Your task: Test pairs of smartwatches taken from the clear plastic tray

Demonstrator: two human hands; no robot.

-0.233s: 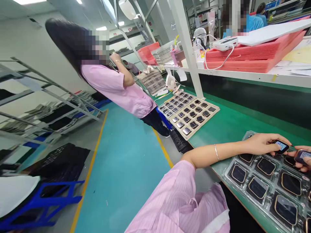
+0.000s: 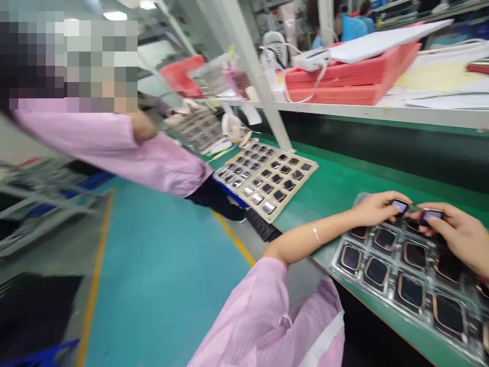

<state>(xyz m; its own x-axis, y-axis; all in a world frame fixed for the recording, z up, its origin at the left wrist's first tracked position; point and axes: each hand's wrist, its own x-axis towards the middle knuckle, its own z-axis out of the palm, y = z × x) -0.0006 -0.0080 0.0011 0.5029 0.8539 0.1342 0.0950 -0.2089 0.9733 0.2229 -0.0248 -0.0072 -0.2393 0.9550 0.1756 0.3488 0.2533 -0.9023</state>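
My left hand [image 2: 376,208], with a bracelet on its wrist, grips a small square watch-like device [image 2: 400,206] whose screen is lit. Close to its right, my right hand [image 2: 454,224] pinches a second lit device [image 2: 431,216]. The two devices are apart, side by side. Both hands are above the far edge of a clear plastic tray [image 2: 361,278] on the green bench. Dark-screened devices with gold rims, such as one near the front [image 2: 376,270], sit in its compartments. My right forearm hides part of the tray's right side.
Further left on the bench [image 2: 332,186] are a beige tray of devices [image 2: 273,216] and a small white fan [image 2: 232,127]. A shelf [image 2: 362,113] holding red foam [image 2: 336,86] runs above. A person in pink [image 2: 160,163] stands at left.
The view has swung right, so the bench and both hands sit further left in the picture and more of my right hand shows. Each hand still holds its device.
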